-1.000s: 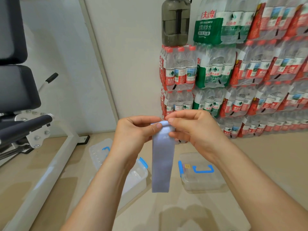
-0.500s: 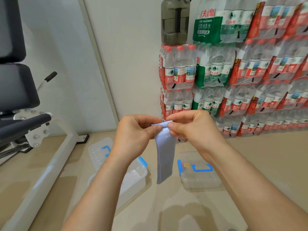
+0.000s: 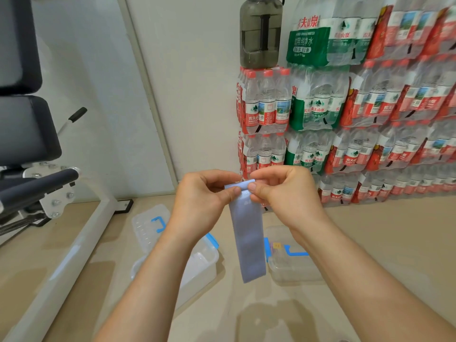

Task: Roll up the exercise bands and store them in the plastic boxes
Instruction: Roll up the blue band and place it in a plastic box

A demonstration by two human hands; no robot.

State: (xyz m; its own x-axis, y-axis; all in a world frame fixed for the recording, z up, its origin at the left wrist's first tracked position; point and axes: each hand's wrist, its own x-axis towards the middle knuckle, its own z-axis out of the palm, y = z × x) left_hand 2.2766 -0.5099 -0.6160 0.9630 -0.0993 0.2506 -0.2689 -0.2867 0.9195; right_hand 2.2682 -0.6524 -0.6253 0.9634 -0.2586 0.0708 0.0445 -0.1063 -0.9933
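Beige floor, white wall behind, shrink-wrapped water bottle packs (image 3: 345,107) stacked past the right hand (image 3: 283,193), dark jug (image 3: 261,33) on top. Gym machine (image 3: 32,144) far out beyond the left hand (image 3: 199,203). Both hands are raised and close together, each pinching the top edge of the pale blue exercise band (image 3: 246,238), thumbs in front. The top edge is curled over; the rest hangs straight down between the wrists. Below the left hand is an open clear box (image 3: 197,265), contents unclear, its lid (image 3: 148,225) just beyond. Below the right hand is a closed clear box (image 3: 291,267) with a blue handle. Something small and yellowish shows through it, can't tell what.
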